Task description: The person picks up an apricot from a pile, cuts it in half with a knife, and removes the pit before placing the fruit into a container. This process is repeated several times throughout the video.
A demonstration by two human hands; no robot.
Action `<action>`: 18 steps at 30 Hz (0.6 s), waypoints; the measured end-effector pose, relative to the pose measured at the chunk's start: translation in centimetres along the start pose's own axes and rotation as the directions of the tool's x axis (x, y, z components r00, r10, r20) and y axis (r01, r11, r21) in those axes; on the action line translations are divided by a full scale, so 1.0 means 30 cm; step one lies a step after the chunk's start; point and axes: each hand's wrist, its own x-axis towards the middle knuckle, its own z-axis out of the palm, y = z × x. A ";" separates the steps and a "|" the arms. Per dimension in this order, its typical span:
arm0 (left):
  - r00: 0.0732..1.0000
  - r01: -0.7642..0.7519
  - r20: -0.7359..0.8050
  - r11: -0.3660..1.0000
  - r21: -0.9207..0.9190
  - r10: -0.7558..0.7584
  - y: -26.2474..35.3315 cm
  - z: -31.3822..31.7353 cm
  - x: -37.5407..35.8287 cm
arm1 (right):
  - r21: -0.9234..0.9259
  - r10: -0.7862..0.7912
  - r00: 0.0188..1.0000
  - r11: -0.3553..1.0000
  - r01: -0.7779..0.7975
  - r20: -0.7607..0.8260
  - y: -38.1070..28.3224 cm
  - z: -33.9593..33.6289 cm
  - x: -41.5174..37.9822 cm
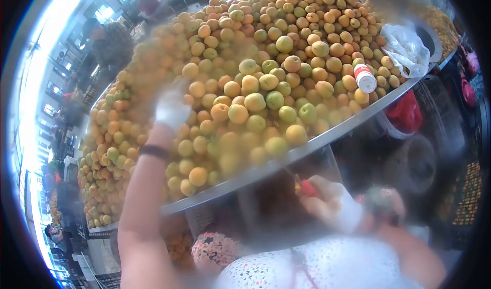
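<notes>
A wide heap of apricots [254, 102], orange to greenish yellow, covers a metal-edged table. My left hand [173, 106], in a white glove, reaches onto the left-middle part of the heap. Its fingers are blurred among the fruit, so whether they close on an apricot cannot be made out. Below the table's near edge, close to my body, my right hand [332, 202] is also gloved with bare fingertips. It is closed around a small tool with a red and yellow handle [307, 187]. A thin tip seems to point up and left from it, though blurred.
The metal rim [307, 147] runs slantwise in front of me. On the heap's right lie a red and white canister [365, 78] and a clear plastic bag [406, 50]. A red bag [404, 112] hangs below the rim. Crates [466, 194] stand lower right; people are in the left background.
</notes>
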 end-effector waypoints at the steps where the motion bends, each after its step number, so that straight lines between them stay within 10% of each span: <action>1: 0.999 -0.044 0.011 0.997 0.067 0.044 -0.003 0.047 0.045 | 0.008 0.025 1.000 1.000 -0.025 0.003 0.002 -0.002 0.010; 7: 0.983 -0.040 0.185 0.954 0.298 -0.017 0.089 0.046 0.119 | 0.016 0.015 1.000 1.000 -0.015 -0.001 0.009 -0.017 0.027; 10: 0.995 0.078 0.062 0.993 -0.089 -0.073 0.049 -0.017 0.085 | 0.047 -0.020 1.000 0.999 0.020 -0.002 0.020 -0.020 0.012; 12: 0.967 0.238 0.159 0.483 -0.843 -0.200 0.117 -0.113 -0.025 | 0.068 -0.032 0.999 0.997 0.032 -0.001 0.040 -0.018 0.001; 15: 0.932 0.279 0.304 -0.146 -0.949 -0.198 0.230 -0.234 -0.228 | 0.091 -0.044 0.999 0.995 0.045 -0.012 0.047 0.006 -0.020; 18: 0.951 0.173 0.261 -0.416 -0.893 -0.165 0.408 -0.315 -0.448 | 0.156 -0.128 0.991 0.979 0.132 -0.036 0.040 0.049 -0.051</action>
